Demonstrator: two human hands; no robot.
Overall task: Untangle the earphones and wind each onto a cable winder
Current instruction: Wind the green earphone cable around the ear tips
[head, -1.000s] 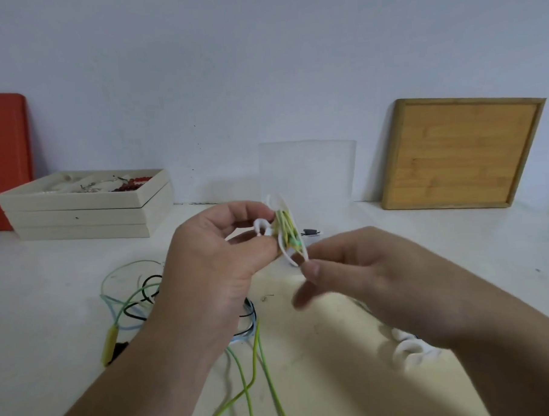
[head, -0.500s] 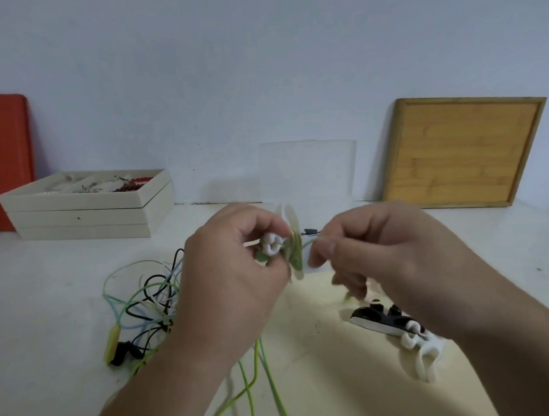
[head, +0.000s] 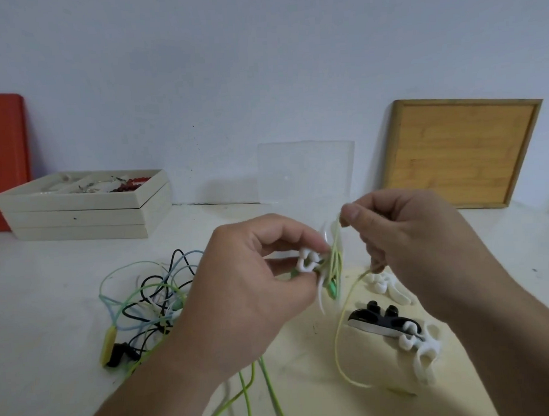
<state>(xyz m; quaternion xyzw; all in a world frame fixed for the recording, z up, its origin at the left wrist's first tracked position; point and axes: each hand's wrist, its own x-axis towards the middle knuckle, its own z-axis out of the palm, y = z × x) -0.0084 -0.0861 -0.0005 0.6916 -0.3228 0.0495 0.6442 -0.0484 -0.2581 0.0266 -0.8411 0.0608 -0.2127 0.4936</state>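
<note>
The left hand [head: 254,290] pinches a white cable winder [head: 313,262] held above the table [head: 53,359], green earphone cord [head: 335,265] wrapped on it. The right hand [head: 403,233] pinches that cord just above the winder, seemingly between thumb and forefinger. Tangled earphones [head: 151,301] lie left; spare winders [head: 394,325] lie right.

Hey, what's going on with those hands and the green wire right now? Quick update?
Left hand grips white cable winder. Right hand pinches green earphone cable, winding partly done. Tangled earphones wait on table, left.
</note>
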